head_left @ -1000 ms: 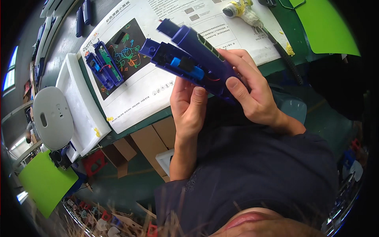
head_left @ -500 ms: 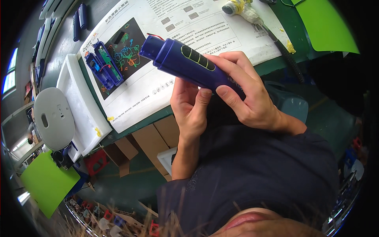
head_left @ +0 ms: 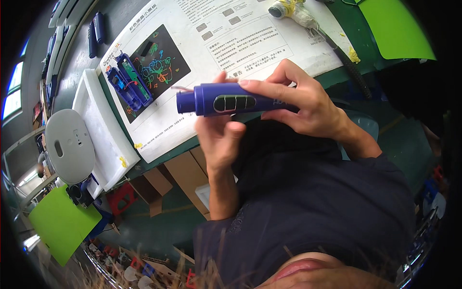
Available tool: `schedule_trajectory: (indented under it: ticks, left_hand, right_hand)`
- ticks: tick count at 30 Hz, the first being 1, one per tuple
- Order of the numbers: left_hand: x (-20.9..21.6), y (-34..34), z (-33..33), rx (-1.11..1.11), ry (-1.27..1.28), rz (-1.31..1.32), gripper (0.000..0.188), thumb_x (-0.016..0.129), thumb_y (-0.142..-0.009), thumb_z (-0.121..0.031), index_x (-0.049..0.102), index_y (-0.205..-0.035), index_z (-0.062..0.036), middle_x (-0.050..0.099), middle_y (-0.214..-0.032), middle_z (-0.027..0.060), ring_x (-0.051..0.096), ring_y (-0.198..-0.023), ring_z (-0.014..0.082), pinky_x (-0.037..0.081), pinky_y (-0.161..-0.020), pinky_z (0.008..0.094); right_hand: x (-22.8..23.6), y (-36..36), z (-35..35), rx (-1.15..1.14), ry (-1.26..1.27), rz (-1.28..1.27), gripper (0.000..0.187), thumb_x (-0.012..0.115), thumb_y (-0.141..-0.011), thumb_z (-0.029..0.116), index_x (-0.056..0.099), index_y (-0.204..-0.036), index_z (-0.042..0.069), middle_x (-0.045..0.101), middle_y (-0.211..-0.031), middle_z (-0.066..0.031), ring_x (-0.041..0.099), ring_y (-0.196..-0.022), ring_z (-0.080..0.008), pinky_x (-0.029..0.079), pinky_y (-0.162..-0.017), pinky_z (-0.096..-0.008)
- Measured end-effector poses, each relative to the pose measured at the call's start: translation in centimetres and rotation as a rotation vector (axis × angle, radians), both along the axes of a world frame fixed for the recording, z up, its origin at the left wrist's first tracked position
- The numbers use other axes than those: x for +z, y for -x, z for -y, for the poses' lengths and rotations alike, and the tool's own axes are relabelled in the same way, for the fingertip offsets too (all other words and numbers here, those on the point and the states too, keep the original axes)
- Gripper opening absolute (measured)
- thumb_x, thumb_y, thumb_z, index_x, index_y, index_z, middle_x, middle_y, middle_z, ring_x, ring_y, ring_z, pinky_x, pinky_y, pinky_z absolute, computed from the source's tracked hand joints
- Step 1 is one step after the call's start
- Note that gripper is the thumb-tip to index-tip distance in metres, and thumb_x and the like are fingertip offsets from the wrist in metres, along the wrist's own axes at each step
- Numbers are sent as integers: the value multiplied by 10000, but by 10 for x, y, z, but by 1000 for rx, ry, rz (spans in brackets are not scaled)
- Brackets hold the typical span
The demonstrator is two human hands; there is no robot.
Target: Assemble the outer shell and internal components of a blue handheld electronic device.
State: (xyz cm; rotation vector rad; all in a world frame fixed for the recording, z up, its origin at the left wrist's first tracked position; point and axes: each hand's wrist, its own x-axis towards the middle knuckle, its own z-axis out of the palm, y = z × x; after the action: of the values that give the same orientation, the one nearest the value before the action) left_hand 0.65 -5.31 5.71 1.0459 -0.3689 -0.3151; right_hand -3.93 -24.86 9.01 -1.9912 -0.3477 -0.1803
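Observation:
A dark blue tubular plastic housing (head_left: 267, 91) is held roughly level above the sheet, its narrower end to the left. A black oval panel with several light-rimmed segments (head_left: 234, 103) is set in its side. A thin wire (head_left: 180, 88) sticks out near the narrow end. My right hand (head_left: 313, 103) is closed around the wider right part. Behind and below the housing's left part is my left hand (head_left: 217, 139), slightly blurred, thumb apart and fingers stretched up behind it; most of them are hidden, with tips showing above.
An opened blue casing with a green circuit board (head_left: 130, 82) lies on the printed sheet (head_left: 166, 137). Left of it are a white foam tray (head_left: 108, 139) and a grey oval device (head_left: 70, 146). A black-handled tool with a wrapped head (head_left: 308, 21) lies at the far right; blue tubes (head_left: 98, 29) lie far left.
The housing has turned from a slant to nearly level, its narrow end lower. My left thumb has come away from it, and the left fingers have moved up behind its left part.

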Motion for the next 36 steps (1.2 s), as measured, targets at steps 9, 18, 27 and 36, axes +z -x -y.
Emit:
schedule_trajectory:
  ticks: [9, 18, 27, 36]
  left_hand:
    - [24, 15, 8, 275, -117, 192, 610, 771, -853, -212, 427, -1285, 48, 588, -1206, 277, 601, -1129, 363, 475, -1003, 473]
    - [27, 26, 19, 331, -183, 373, 554, 818, -800, -165, 506, -1197, 63, 604, -1146, 273, 613, -1095, 356, 484, -983, 472]
    - [-2, 23, 31, 548, -307, 528, 609, 843, -778, -202, 436, -1175, 17, 564, -1143, 227, 612, -1094, 371, 525, -940, 477]
    - [-4, 10, 24, 264, -512, 569, 1253, 769, -577, -730, 233, -1423, 22, 316, -1416, 203, 509, -1154, 305, 478, -895, 399]
  right_hand:
    - [-5, -22, -18, -340, 177, 386, 409, 568, -954, 429, 613, -909, 25, 621, -856, -122, 607, -758, -277, 493, -677, -375]
    - [-1, -29, -31, -409, 88, 447, 392, 538, -979, 304, 575, -689, 43, 549, -636, -89, 548, -558, -280, 438, -517, -389]
    - [-7, -41, -19, -481, 138, 371, 350, 464, -1005, 266, 618, -862, -14, 569, -872, -177, 571, -778, -283, 453, -703, -371]
    - [-16, -31, -21, -226, -563, -237, 426, 667, -927, 241, 527, -1259, 13, 617, -936, -76, 590, -840, -159, 493, -819, -314]
